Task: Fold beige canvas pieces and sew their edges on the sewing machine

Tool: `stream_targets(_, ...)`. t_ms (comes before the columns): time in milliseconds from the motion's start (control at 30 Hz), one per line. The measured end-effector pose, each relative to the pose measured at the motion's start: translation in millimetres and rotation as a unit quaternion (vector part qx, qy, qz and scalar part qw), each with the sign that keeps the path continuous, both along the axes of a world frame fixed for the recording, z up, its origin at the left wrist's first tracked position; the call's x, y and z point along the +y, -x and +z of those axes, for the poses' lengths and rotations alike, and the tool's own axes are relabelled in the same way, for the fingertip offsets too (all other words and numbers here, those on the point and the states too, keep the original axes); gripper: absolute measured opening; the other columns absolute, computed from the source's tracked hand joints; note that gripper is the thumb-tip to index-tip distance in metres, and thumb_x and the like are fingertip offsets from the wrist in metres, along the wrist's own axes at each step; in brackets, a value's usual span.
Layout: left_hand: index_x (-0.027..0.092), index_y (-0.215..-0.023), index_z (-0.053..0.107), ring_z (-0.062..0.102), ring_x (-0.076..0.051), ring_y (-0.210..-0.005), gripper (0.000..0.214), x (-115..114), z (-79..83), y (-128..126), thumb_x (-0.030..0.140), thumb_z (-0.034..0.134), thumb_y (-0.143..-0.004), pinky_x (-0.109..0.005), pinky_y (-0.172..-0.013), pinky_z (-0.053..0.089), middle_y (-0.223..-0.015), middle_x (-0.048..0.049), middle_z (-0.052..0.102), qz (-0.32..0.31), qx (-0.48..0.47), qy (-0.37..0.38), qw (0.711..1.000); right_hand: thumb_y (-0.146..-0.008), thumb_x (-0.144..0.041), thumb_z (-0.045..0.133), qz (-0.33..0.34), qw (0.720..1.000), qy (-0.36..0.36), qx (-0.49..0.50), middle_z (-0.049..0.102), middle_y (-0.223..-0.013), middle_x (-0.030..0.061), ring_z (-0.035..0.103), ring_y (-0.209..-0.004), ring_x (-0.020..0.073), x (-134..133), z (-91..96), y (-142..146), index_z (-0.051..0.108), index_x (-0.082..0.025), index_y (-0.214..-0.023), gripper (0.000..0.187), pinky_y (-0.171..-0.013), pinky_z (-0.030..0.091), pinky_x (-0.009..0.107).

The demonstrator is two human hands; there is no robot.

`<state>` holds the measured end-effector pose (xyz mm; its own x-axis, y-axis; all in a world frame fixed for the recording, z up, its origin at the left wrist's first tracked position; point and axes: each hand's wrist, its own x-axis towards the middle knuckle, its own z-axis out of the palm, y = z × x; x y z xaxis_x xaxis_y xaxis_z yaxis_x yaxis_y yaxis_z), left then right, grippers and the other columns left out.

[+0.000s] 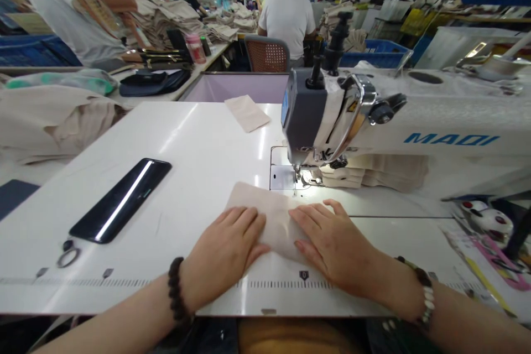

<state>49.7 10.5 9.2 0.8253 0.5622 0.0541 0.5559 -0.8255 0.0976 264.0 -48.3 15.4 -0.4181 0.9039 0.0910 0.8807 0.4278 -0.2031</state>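
At the table [174,144]: white, glossy, with the sewing machine [332,116] on the right.
Left grip [224,249]: open, palm flat, pressing the cloth.
Right grip [327,246]: open, fingers slightly spread, pressing too.
cloth [276,221]: beige, soft, flat between both hands, just before the machine's foot.

The left hand [224,251] and right hand [332,246] are laid flat, palms down, just apart, with the fingers spread slightly and angled inward. The left forearm [112,310] and right forearm [468,310] are extended in from the lower corners, across the near edge of the sewing table [265,314], with both wrists held low.
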Motion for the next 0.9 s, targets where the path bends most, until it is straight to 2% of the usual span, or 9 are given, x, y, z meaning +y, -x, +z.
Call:
stream_targets(100,0.011,-0.113,0.051,0.048,-0.029,-0.109,0.040,39,1.4,-24,0.042,0.047,-0.087,-0.047,-0.093,0.038,-0.115,-0.0142,0.054,-0.006,0.023,-0.022,0.999,-0.088,-0.020,0.039,0.078,0.997,0.009,-0.024,0.058,-0.112,0.0096,0.052,-0.091,0.0212,14,5.4,-18,0.056,-0.014,-0.108,0.027,-0.082,0.037,0.041)
stream_targets(167,0.010,-0.115,0.049,0.042,-0.031,-0.117,0.038,61,3.2,-39,0.036,0.049,-0.087,-0.050,-0.095,0.035,-0.122,-0.0162,0.049,-0.007,0.032,-0.052,0.998,-0.089,-0.017,0.037,0.115,0.992,-0.009,-0.054,0.056,-0.118,0.0093,0.052,-0.089,0.0207,24,3.0,-29,0.055,-0.014,-0.110,0.028,-0.077,0.038,0.039)
stream_targets(233,0.009,-0.113,0.050,0.045,-0.028,-0.114,0.029,70,6.1,-53,0.025,0.048,-0.088,-0.046,-0.092,0.038,-0.119,-0.0158,0.050,-0.025,0.032,-0.053,0.998,-0.090,-0.018,0.035,0.128,0.989,-0.032,-0.064,0.055,-0.120,0.0095,0.051,-0.088,0.0209,31,-2.8,-36,0.054,-0.014,-0.114,0.030,-0.074,0.039,0.038)
stream_targets(333,0.011,-0.100,0.056,0.053,-0.022,-0.100,0.017,66,8.0,-68,0.017,0.044,-0.089,-0.037,-0.086,0.043,-0.102,-0.0107,0.056,-0.080,0.025,0.002,0.996,-0.090,-0.020,0.036,0.126,0.990,-0.059,-0.029,0.054,-0.121,0.0096,0.050,-0.089,0.0206,34,-13.4,-41,0.054,-0.014,-0.115,0.031,-0.074,0.040,0.037)
stream_targets(433,0.011,-0.093,0.056,0.051,-0.023,-0.100,0.021,59,3.7,-73,0.028,0.047,-0.089,-0.039,-0.088,0.042,-0.099,-0.0104,0.055,-0.092,-0.001,0.023,0.995,-0.090,-0.020,0.037,0.122,0.989,-0.078,0.006,0.055,-0.119,0.0104,0.050,-0.092,0.0203,34,-21.1,-41,0.054,-0.013,-0.114,0.031,-0.076,0.041,0.036)
stream_targets(500,0.010,-0.098,0.054,0.049,-0.024,-0.103,0.024,62,-0.6,-71,0.032,0.048,-0.088,-0.041,-0.092,0.039,-0.104,-0.0112,0.054,-0.099,-0.020,0.018,0.995,-0.090,-0.022,0.037,0.103,0.991,-0.083,0.022,0.056,-0.115,0.0113,0.051,-0.091,0.0199,33,-23.6,-42,0.055,-0.013,-0.112,0.030,-0.077,0.041,0.035)
stream_targets(633,0.011,-0.106,0.050,0.047,-0.025,-0.106,0.025,73,-5.9,-69,0.026,0.050,-0.087,-0.042,-0.093,0.038,-0.105,-0.0106,0.054,-0.105,-0.021,0.021,0.994,-0.090,-0.027,0.039,0.050,0.995,-0.076,0.034,0.057,-0.103,0.0115,0.052,-0.084,0.0192,34,-23.7,-42,0.056,-0.014,-0.110,0.030,-0.072,0.040,0.033)
stream_targets(900,0.009,-0.102,0.051,0.048,-0.025,-0.103,0.023,78,-7.4,-73,0.026,0.050,-0.087,-0.042,-0.091,0.040,-0.101,-0.0112,0.055,-0.105,-0.042,-0.001,0.994,-0.091,-0.026,0.038,0.017,0.998,-0.061,0.024,0.058,-0.092,0.0088,0.051,-0.075,0.0169,36,-20.1,-40,0.055,-0.014,-0.111,0.029,-0.065,0.036,0.029)
